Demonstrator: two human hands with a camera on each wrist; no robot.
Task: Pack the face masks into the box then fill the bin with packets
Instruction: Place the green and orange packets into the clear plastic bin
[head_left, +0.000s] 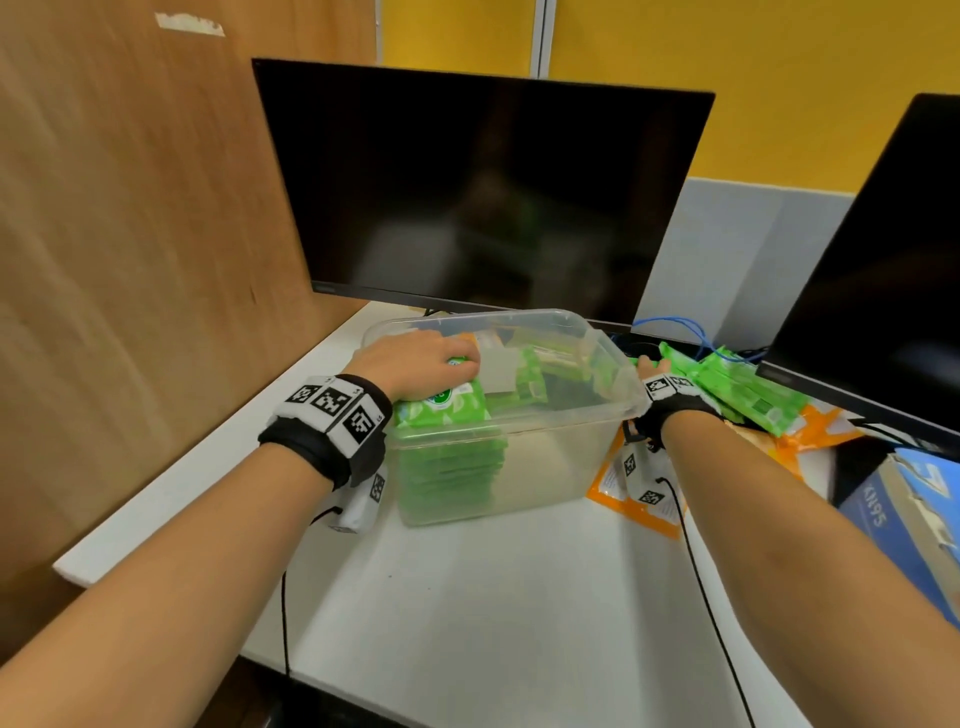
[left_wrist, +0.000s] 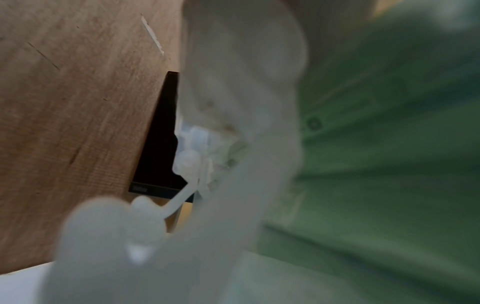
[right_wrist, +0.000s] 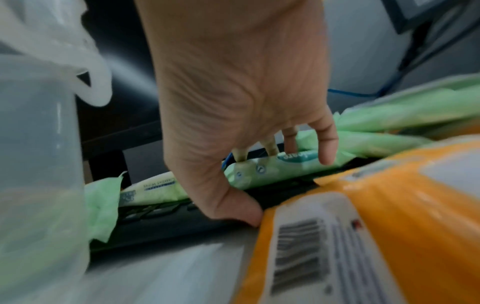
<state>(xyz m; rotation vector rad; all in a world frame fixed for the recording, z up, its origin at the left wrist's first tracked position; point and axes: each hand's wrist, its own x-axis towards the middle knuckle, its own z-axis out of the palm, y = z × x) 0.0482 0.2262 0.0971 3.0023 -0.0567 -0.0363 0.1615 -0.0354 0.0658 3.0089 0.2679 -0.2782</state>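
A clear plastic bin (head_left: 519, 425) stands mid-desk with green packets stacked inside on its left. My left hand (head_left: 457, 370) lies over the top green packet (head_left: 447, 408) of that stack, fingers curled over its far edge. The left wrist view is blurred and shows only the bin wall (left_wrist: 233, 102) and green wrapping (left_wrist: 389, 144). Behind the bin's right corner, my right hand (head_left: 649, 366) reaches into a pile of green packets (head_left: 743, 392). In the right wrist view that hand (right_wrist: 272, 185) grips one green packet (right_wrist: 291, 166), fingers on top and thumb beneath.
Orange packets (head_left: 641, 488) lie right of the bin, one close up in the right wrist view (right_wrist: 389, 205). A blue KN95 box (head_left: 904, 514) sits at the right edge. Two dark monitors (head_left: 483, 187) (head_left: 883, 270) stand behind, with a wooden partition (head_left: 130, 234) on the left. A black keyboard (right_wrist: 182, 222) lies under the packets.
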